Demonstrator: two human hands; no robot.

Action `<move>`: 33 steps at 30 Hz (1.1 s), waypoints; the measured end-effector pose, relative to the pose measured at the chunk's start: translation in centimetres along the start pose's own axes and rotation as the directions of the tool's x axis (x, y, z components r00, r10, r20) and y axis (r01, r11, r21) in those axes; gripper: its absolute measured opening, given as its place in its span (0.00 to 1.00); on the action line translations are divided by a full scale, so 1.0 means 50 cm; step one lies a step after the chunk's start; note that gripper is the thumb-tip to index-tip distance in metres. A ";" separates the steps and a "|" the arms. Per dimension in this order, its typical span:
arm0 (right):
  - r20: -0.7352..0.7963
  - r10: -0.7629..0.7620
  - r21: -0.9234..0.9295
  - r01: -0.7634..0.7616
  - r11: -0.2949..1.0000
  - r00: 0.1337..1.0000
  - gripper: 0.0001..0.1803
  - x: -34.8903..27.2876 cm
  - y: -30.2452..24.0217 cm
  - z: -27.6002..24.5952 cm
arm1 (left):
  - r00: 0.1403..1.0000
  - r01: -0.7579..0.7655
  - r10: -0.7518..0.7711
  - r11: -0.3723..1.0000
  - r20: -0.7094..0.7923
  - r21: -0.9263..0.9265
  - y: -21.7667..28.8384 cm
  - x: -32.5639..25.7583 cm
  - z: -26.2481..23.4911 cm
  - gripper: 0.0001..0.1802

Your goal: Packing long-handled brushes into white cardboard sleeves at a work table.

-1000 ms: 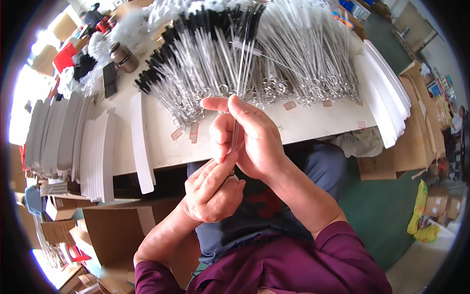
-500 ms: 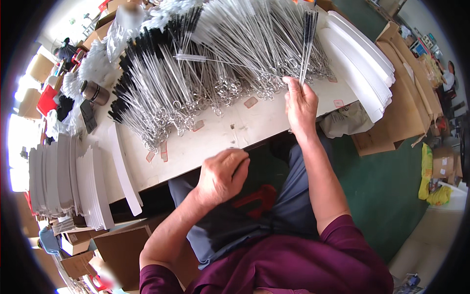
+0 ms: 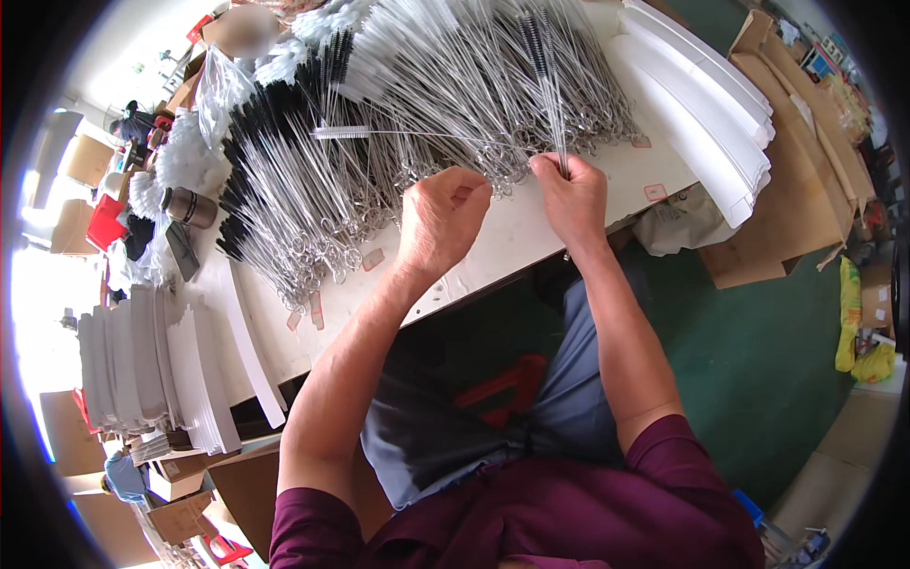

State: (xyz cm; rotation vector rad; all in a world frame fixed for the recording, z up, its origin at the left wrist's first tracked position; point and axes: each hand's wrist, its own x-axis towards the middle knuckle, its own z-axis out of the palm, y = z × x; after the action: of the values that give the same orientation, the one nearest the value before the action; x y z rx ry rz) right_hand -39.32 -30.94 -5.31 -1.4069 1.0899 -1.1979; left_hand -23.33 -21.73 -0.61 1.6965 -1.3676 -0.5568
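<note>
Several thin wire brushes with looped ends lie in a wide pile (image 3: pixel 455 104), some with black bristles and some with white. My right hand (image 3: pixel 576 199) is closed round the wires of a few brushes; black-bristled tips (image 3: pixel 540 52) point away from me. From the same fingers one white-bristled brush (image 3: pixel 341 133) stretches left across the pile. Over the near edge of the pile, beside the wire loops, is my left hand (image 3: pixel 441 220). Its fingers are curled, and whatever they may pinch is hidden.
White folded card strips (image 3: pixel 701 114) stand at the right of the table, with more stacked strips (image 3: pixel 194 370) at the left. A dark bottle (image 3: pixel 190 207) and a phone-like dark slab (image 3: pixel 182 251) are at the far left. An open cardboard box (image 3: pixel 806 180) stands beyond the right end.
My left hand has moved up from the table's front edge to the near side of the brush pile. My right hand still holds its brushes, their tips now leaning further left.
</note>
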 end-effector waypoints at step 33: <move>0.447 0.101 0.265 -0.240 0.934 0.889 0.22 -0.051 -0.064 0.011 | 0.947 0.306 -0.285 0.665 0.148 -0.682 0.010 -0.027 -0.020 0.14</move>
State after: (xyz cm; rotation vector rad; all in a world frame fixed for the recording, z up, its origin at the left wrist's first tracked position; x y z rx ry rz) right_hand -38.94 -27.89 -2.54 -1.2161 0.6636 -0.8330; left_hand -23.21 -20.14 0.10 1.2587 -0.7218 -1.1322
